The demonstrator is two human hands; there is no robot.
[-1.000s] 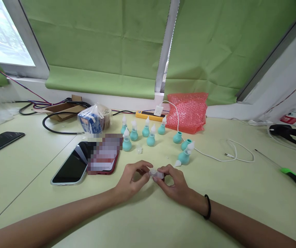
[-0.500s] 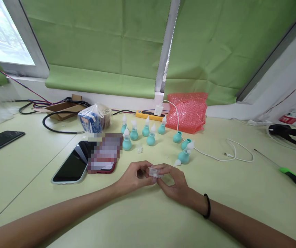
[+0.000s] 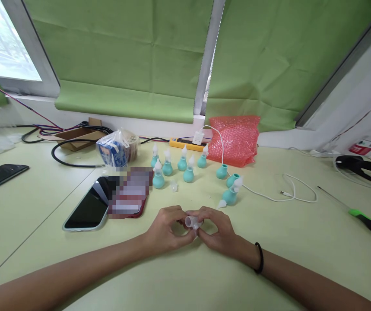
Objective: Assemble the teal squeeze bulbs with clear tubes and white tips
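Observation:
Between the fingertips of both hands is a small translucent plastic tube piece [image 3: 191, 222], its round opening facing left. My left hand [image 3: 169, 228] pinches it from the left, and my right hand [image 3: 217, 226] grips it from the right. Beyond the hands stand several turquoise rubber bulbs with clear pointed tips, such as this nasal aspirator [image 3: 188, 172]. Another aspirator [image 3: 230, 195] leans at the right with a loose clear tip [image 3: 222, 204] beside it. Two turquoise bulbs [image 3: 222, 172] have no tip. A small clear plastic piece [image 3: 174, 186] lies on the table.
To the left are a phone [image 3: 90, 205], a red-cased phone [image 3: 131, 194] and a black phone [image 3: 2, 178]. A bagged package [image 3: 117, 149], a yellow power strip [image 3: 187, 145] and red bubble wrap [image 3: 233, 140] line the back. A white cable [image 3: 269, 198] and a screwdriver [image 3: 369, 224] lie right.
The clear tube piece has been turned in the fingers, so its round opening now shows. Both hands stay in nearly the same place, and the things on the table have not moved.

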